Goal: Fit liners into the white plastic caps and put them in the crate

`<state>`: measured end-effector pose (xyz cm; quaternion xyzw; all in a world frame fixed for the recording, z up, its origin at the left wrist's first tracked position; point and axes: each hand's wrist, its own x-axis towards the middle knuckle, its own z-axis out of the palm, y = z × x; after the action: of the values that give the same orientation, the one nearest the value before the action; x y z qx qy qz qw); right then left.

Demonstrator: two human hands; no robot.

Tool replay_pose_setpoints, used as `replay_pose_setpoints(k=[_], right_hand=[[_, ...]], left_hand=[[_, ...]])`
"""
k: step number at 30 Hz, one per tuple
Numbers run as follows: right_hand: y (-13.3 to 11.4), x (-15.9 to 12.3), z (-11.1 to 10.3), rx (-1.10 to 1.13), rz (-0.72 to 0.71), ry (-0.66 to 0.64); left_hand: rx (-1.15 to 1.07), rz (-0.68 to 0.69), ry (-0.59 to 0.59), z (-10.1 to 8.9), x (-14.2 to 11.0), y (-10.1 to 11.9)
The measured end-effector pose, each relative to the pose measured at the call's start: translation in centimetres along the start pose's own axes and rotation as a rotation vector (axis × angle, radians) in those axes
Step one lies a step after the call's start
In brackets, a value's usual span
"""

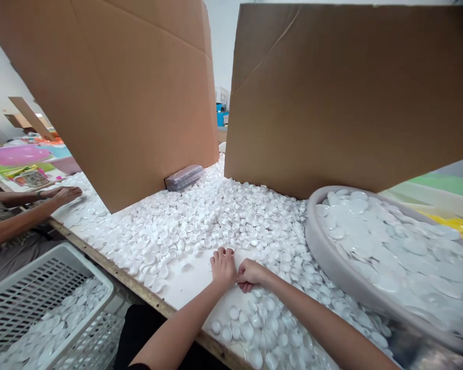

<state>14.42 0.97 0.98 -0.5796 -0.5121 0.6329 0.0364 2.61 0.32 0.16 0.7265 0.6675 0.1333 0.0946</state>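
Observation:
My left hand [223, 266] is over a bare patch of the white tabletop [183, 285], its fingers bent down and curled in. Right beside it, almost touching, my right hand [250, 274] is closed with its fingers pressed together. Whatever either hand holds is hidden by the fingers. Small round white plastic caps [216, 210] are heaped thickly beyond my hands. More loose white caps [250, 329] lie nearer me, below my right hand.
Two tall cardboard sheets [146, 97] stand behind the heap, a clear plastic box [184, 178] at the left one's foot. A grey tub [312, 226] holds flat white discs at right. A white basket [96, 262] with caps sits lower left. Another person's hands [64, 195] rest further left.

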Motion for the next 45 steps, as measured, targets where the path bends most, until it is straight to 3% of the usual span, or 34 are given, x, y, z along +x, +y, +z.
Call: replay_pose_setpoints(k=[7, 12, 15, 17, 20, 22, 23, 25, 26, 27, 29, 32, 34, 36, 38, 40, 43, 45], right_hand=[[0.1, 0.0, 0.5, -0.019, 0.003, 0.029], [-1.3, -1.2, 0.3, -0.138, 0.011, 0.035], [-2.4, -1.8, -0.6, -0.259, -0.052, 0.057], [-3.1, -1.8, -1.2, -0.355, -0.149, 0.23], [-3.3, -0.6, -1.1, -0.524, -0.352, 0.588], [-3.0, 0.5, -0.4, -0.584, -0.428, 0.692], [-2.8, 1.1, 0.0, -0.592, -0.444, 0.72], [-2.4, 2.1, 0.9, -0.6, -0.455, 0.766], [-2.2, 2.5, 1.2, -0.607, -0.459, 0.79], [-2.1, 2.7, 1.5, -0.619, -0.462, 0.813], [-2.1, 2.9, 1.7, -0.641, -0.459, 0.845], [-1.8, 2.4, 2.1, -0.59, -0.471, 0.876], [-1.2, 1.5, 2.8, -0.511, -0.511, 0.871], [-0.2, 0.5, 3.7, -0.474, -0.563, 0.801], [1.1, -0.5, 4.6, -0.495, -0.605, 0.699], [2.0, -1.4, 5.0, -0.505, -0.643, 0.631], [2.5, -2.2, 4.4, -0.415, -0.677, 0.654], [2.3, -2.2, 3.6, -0.313, -0.617, 0.671]], left_hand=[[0.029, 0.049, 0.024, -1.3, 0.1, 0.3], [0.077, 0.119, -0.083, -2.1, -0.5, 1.4], [0.057, 0.149, -0.088, -3.2, -2.0, 0.2], [0.078, 0.097, -0.043, -5.4, -3.5, -3.0], [0.217, -0.155, 0.072, -11.6, -5.8, -11.5], [0.357, -0.446, 0.276, -16.6, -7.1, -17.5], [0.424, -0.593, 0.436, -18.9, -7.5, -19.9], [0.497, -0.746, 0.633, -21.9, -7.9, -22.6], [0.495, -0.736, 0.664, -22.4, -7.8, -22.6], [0.463, -0.668, 0.633, -22.1, -7.6, -21.9], [0.33, -0.426, 0.464, -19.3, -6.7, -18.6], [0.094, -0.108, 0.198, -11.8, -5.2, -12.0], [-0.005, -0.03, 0.122, -7.0, -4.5, -8.3], [-0.045, -0.016, 0.104, -3.7, -4.2, -6.1], [-0.069, -0.007, 0.081, -2.3, -4.0, -5.2], [-0.144, 0.002, 0.059, -2.4, -3.6, -5.3], [-0.399, -0.041, 0.015, -3.4, -2.7, -5.3], [-0.554, -0.087, -0.078, -3.5, -2.3, -4.8]])
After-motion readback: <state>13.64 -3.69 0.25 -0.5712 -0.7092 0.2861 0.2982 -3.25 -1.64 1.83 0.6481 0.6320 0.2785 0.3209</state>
